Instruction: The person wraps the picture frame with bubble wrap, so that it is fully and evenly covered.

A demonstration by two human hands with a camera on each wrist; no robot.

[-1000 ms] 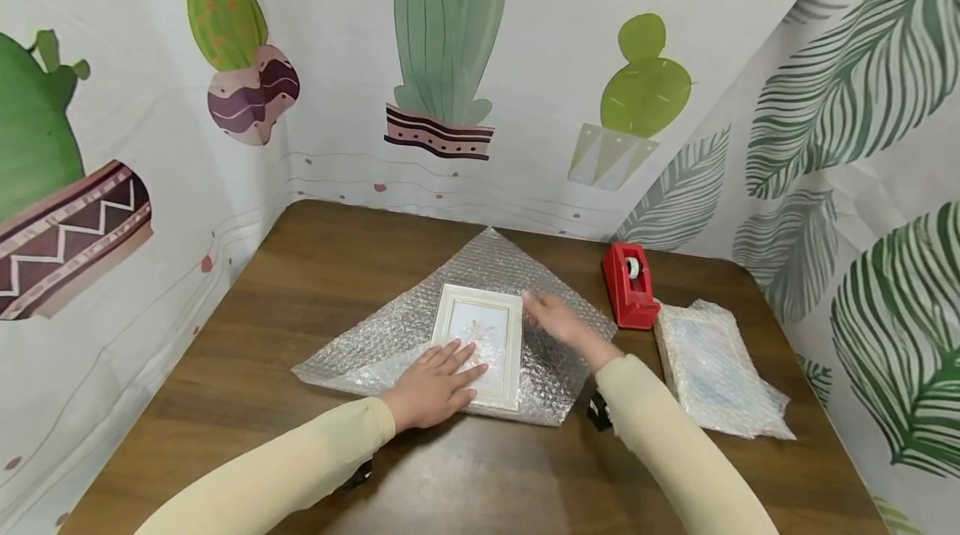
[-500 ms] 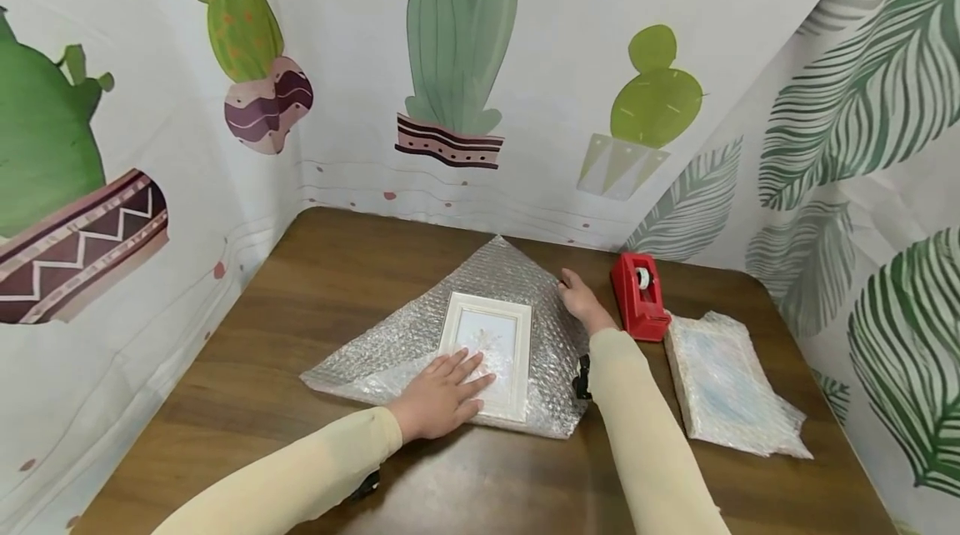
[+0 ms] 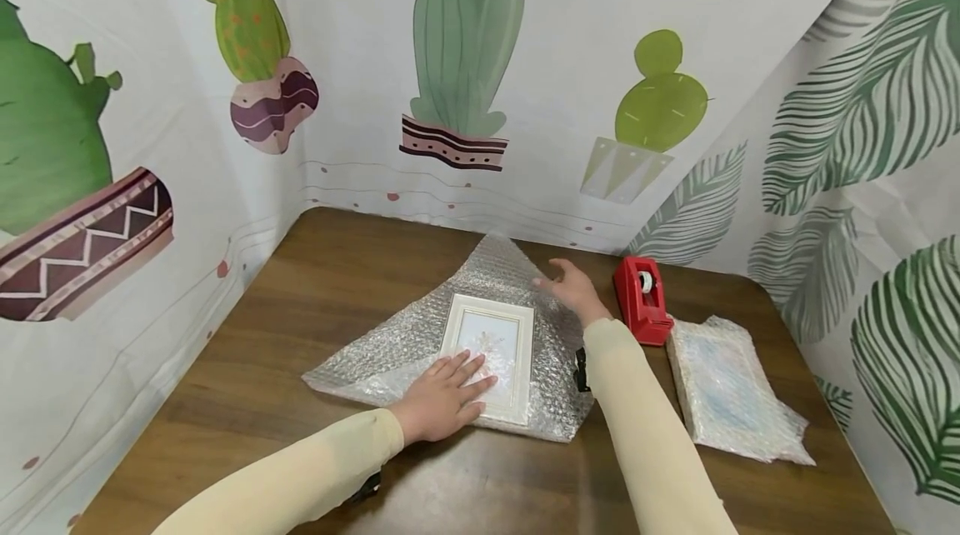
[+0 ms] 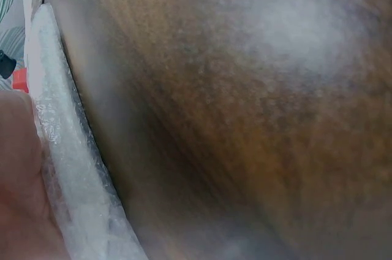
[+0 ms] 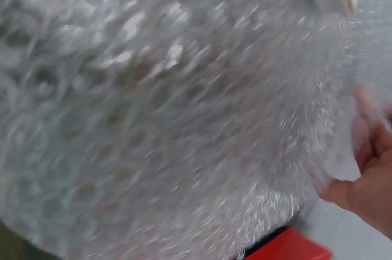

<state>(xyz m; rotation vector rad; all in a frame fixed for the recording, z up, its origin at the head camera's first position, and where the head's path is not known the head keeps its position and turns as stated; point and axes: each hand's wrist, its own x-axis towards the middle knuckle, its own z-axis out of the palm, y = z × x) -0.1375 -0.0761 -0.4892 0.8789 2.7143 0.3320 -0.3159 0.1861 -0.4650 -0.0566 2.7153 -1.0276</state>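
Observation:
A white picture frame point(image 3: 491, 358) lies face up on a sheet of bubble wrap point(image 3: 405, 335). My left hand point(image 3: 441, 397) rests flat on the frame's lower left part, fingers spread, over a fold of wrap that covers that corner. At the upper right of the frame, my right hand point(image 3: 573, 289) holds the sheet's right edge, thumb and fingers about it. In the right wrist view this raised bubble wrap point(image 5: 165, 107) fills most of the picture, beside the thumb and bent fingers point(image 5: 367, 149). The left wrist view has the wrapped near edge point(image 4: 73, 131) along my left hand point(image 4: 21, 168).
To the right of the sheet stands a red tape dispenser point(image 3: 643, 302) with a roll in it. Next to it lies a flat package in bubble wrap point(image 3: 731, 389). All of it is on a brown wooden table point(image 3: 247, 418), with printed cloth walls point(image 3: 360, 60) behind and beside.
My right hand has gone from the frame's right side out to the sheet's edge, then slightly left, lifting the bubble wrap. My left hand has stayed on the frame.

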